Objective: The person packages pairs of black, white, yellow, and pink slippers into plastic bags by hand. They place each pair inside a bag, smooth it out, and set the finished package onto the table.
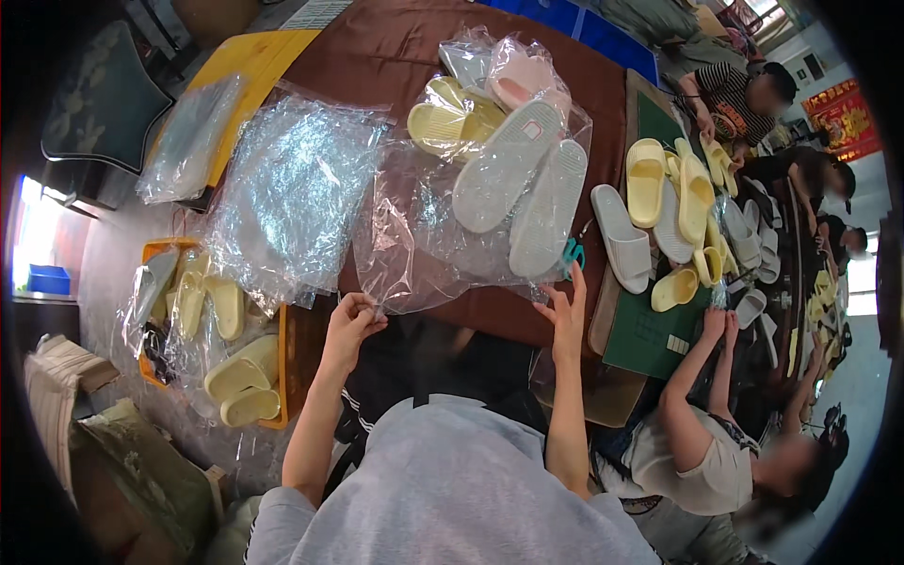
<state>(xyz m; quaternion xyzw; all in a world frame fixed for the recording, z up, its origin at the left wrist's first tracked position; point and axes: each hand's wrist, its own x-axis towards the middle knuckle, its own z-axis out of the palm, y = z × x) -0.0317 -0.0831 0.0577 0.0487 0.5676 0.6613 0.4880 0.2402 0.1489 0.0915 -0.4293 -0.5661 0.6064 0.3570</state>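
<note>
A clear plastic bag (414, 268) lies across the brown cloth in front of me, with a pair of light grey slippers (508, 169) inside, soles up. My left hand (351, 328) pinches the bag's near left corner between thumb and fingers. At the bag's near right corner is my right hand (563, 315), its fingers stretched and apart, the thumb at the film's edge. Just beyond its fingertips lie teal-handled scissors (573, 254). Past the grey pair sit bagged yellow slippers (452, 118) and bagged pink slippers (527, 73).
A stack of clear bags (292, 188) lies left of my work. An orange crate (297, 367) at lower left holds bagged slippers. To the right, loose yellow and grey slippers (646, 184) cover a green board (640, 330). Several people (697, 443) work along that side.
</note>
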